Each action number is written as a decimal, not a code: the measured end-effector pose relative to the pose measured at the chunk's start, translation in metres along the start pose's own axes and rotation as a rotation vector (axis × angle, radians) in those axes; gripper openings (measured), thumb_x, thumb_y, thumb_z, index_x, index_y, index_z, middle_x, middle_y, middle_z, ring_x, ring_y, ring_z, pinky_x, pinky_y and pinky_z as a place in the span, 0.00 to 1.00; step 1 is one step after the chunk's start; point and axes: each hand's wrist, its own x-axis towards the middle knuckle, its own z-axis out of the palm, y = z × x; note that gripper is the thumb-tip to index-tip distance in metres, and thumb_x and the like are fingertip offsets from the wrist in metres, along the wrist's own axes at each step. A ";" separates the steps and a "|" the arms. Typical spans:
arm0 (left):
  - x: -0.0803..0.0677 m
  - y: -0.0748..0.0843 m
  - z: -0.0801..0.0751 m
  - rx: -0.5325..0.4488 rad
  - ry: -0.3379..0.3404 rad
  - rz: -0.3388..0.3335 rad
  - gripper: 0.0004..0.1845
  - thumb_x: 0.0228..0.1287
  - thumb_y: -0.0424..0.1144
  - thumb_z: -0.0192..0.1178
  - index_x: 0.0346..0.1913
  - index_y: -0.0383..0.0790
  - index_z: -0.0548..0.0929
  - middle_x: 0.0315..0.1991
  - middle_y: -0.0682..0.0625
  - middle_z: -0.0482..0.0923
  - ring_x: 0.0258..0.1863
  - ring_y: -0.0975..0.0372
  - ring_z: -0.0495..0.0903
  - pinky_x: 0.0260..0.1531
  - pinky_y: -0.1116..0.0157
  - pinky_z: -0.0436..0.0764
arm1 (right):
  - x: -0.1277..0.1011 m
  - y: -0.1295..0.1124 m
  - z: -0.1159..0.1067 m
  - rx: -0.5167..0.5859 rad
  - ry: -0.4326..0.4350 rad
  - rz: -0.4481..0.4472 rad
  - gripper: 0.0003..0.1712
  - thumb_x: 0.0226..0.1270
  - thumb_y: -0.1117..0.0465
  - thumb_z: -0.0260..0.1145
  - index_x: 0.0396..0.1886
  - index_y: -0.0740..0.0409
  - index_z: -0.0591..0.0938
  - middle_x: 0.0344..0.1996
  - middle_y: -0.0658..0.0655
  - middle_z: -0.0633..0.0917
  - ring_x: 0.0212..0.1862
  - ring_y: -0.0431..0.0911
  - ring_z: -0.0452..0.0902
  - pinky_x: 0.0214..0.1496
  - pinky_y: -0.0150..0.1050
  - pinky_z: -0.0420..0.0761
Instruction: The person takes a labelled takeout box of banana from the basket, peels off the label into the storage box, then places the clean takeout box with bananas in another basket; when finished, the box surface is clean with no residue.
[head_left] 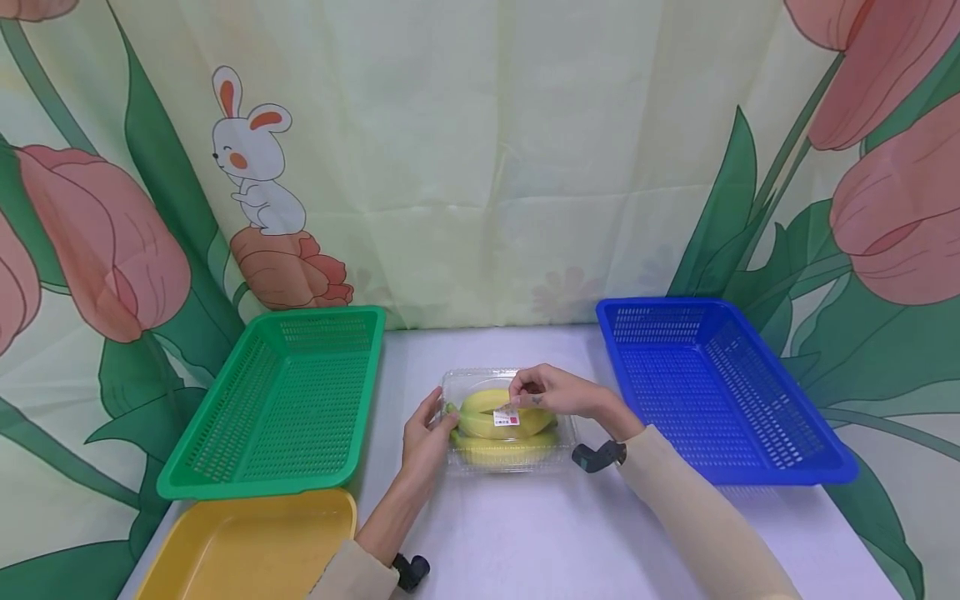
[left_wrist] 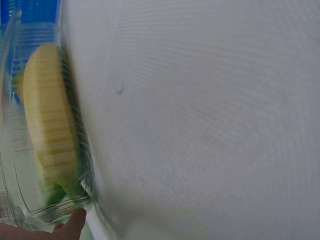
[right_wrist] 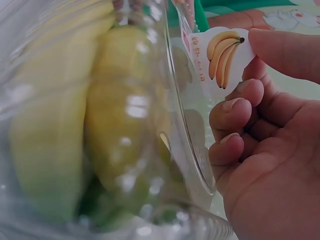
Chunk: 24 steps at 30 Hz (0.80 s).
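A clear plastic clamshell box point(head_left: 510, 461) holding yellow bananas point(head_left: 480, 423) sits on the white table, lid down. My left hand point(head_left: 424, 439) rests against its left end, thumb and fingers spread along the edge. From the left wrist, a fingertip point(left_wrist: 76, 223) touches the box's ribbed corner, with a banana point(left_wrist: 50, 112) visible through the wall. Over the lid, my right hand point(head_left: 553, 390) pinches a white label point(right_wrist: 220, 57) by its edge between thumb and forefinger. A banana bunch and red lettering are printed on that label; its far edge meets the lid.
A green slotted basket point(head_left: 367, 400) stands to the left, with a yellow tray point(head_left: 341, 504) in front of it. To the right is a blue slotted basket point(head_left: 795, 477). A curtain point(head_left: 465, 208) printed with tulips and a rabbit hangs behind the table.
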 end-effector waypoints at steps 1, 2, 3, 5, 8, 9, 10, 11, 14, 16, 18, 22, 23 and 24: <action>0.000 0.000 0.000 -0.001 0.000 0.000 0.35 0.75 0.35 0.59 0.82 0.46 0.65 0.82 0.35 0.62 0.81 0.37 0.63 0.80 0.43 0.67 | 0.000 0.000 0.000 0.003 -0.006 0.002 0.06 0.76 0.67 0.64 0.43 0.68 0.82 0.36 0.57 0.80 0.38 0.43 0.71 0.39 0.34 0.73; 0.000 0.000 0.000 -0.002 0.000 0.001 0.35 0.75 0.35 0.59 0.82 0.46 0.65 0.82 0.35 0.62 0.81 0.37 0.63 0.80 0.43 0.67 | 0.000 0.000 0.000 0.006 -0.012 0.003 0.06 0.76 0.67 0.64 0.43 0.69 0.82 0.36 0.58 0.80 0.38 0.43 0.71 0.39 0.33 0.73; 0.000 0.000 0.000 -0.003 -0.002 0.001 0.34 0.75 0.35 0.59 0.82 0.46 0.65 0.82 0.35 0.62 0.81 0.37 0.63 0.80 0.43 0.67 | 0.000 0.001 -0.001 0.009 -0.018 0.003 0.06 0.76 0.67 0.64 0.43 0.69 0.81 0.36 0.59 0.80 0.38 0.43 0.71 0.39 0.33 0.72; -0.001 0.000 0.000 -0.001 -0.007 0.005 0.34 0.76 0.35 0.58 0.82 0.46 0.65 0.82 0.35 0.62 0.81 0.37 0.63 0.80 0.43 0.67 | 0.000 0.001 -0.001 0.014 -0.030 0.002 0.06 0.76 0.68 0.63 0.43 0.70 0.81 0.36 0.60 0.79 0.38 0.43 0.71 0.39 0.33 0.72; -0.001 0.000 -0.001 -0.004 -0.011 -0.002 0.34 0.76 0.35 0.58 0.82 0.47 0.65 0.82 0.36 0.61 0.81 0.38 0.63 0.81 0.43 0.67 | 0.000 0.001 -0.002 0.018 -0.048 -0.006 0.07 0.77 0.68 0.62 0.43 0.70 0.81 0.36 0.59 0.79 0.38 0.42 0.71 0.39 0.33 0.72; -0.001 0.000 -0.001 -0.002 -0.013 0.000 0.34 0.76 0.35 0.58 0.82 0.47 0.65 0.82 0.36 0.61 0.81 0.38 0.62 0.81 0.43 0.67 | 0.000 0.001 -0.002 0.019 -0.053 -0.008 0.07 0.77 0.68 0.62 0.43 0.70 0.81 0.35 0.59 0.79 0.37 0.42 0.71 0.39 0.33 0.72; -0.001 0.000 -0.001 0.000 -0.014 0.001 0.34 0.76 0.35 0.58 0.82 0.47 0.65 0.82 0.36 0.61 0.81 0.38 0.62 0.81 0.42 0.66 | 0.000 0.001 -0.002 0.019 -0.058 -0.011 0.07 0.77 0.68 0.62 0.42 0.70 0.81 0.35 0.59 0.79 0.37 0.41 0.71 0.39 0.33 0.72; -0.001 0.000 -0.002 0.001 -0.015 0.002 0.34 0.76 0.35 0.58 0.82 0.47 0.65 0.82 0.36 0.62 0.81 0.38 0.62 0.81 0.42 0.66 | 0.000 0.001 -0.003 0.020 -0.064 -0.015 0.07 0.77 0.67 0.62 0.42 0.70 0.80 0.35 0.58 0.79 0.37 0.41 0.71 0.39 0.33 0.72; -0.001 0.000 -0.002 0.003 -0.014 0.004 0.34 0.76 0.35 0.58 0.82 0.47 0.65 0.82 0.36 0.62 0.81 0.37 0.62 0.81 0.42 0.66 | 0.000 0.002 -0.003 0.027 -0.077 -0.016 0.07 0.77 0.67 0.62 0.42 0.69 0.81 0.35 0.58 0.78 0.37 0.40 0.70 0.39 0.33 0.71; -0.001 0.000 -0.001 0.003 -0.014 0.003 0.34 0.76 0.35 0.58 0.82 0.46 0.65 0.82 0.36 0.62 0.81 0.37 0.62 0.81 0.42 0.66 | 0.000 0.002 -0.003 0.031 -0.083 -0.011 0.06 0.77 0.67 0.62 0.41 0.68 0.81 0.35 0.57 0.78 0.37 0.40 0.70 0.40 0.34 0.71; -0.001 0.000 -0.001 0.001 -0.014 0.003 0.34 0.76 0.35 0.58 0.82 0.46 0.65 0.82 0.36 0.62 0.81 0.37 0.62 0.81 0.42 0.66 | 0.000 0.003 -0.004 0.035 -0.089 -0.007 0.06 0.77 0.66 0.62 0.41 0.67 0.81 0.35 0.57 0.78 0.38 0.42 0.70 0.41 0.34 0.71; -0.001 0.001 -0.001 -0.002 -0.013 -0.001 0.34 0.76 0.35 0.58 0.82 0.46 0.65 0.82 0.36 0.62 0.81 0.38 0.62 0.80 0.42 0.67 | -0.001 0.003 -0.004 0.055 -0.102 -0.016 0.08 0.78 0.66 0.61 0.41 0.70 0.80 0.35 0.58 0.78 0.39 0.46 0.70 0.42 0.35 0.72; -0.001 0.001 -0.001 -0.003 -0.013 -0.001 0.34 0.75 0.35 0.58 0.82 0.46 0.65 0.81 0.36 0.62 0.81 0.38 0.63 0.80 0.42 0.67 | -0.001 0.003 -0.005 0.061 -0.106 -0.021 0.09 0.78 0.66 0.61 0.42 0.71 0.79 0.35 0.58 0.78 0.39 0.46 0.70 0.42 0.35 0.72; -0.001 0.001 -0.001 -0.003 -0.012 -0.001 0.34 0.75 0.35 0.58 0.82 0.47 0.66 0.81 0.36 0.63 0.81 0.38 0.63 0.80 0.42 0.67 | -0.002 0.003 -0.005 0.068 -0.109 -0.025 0.10 0.78 0.66 0.61 0.42 0.73 0.79 0.35 0.58 0.77 0.39 0.46 0.70 0.42 0.35 0.72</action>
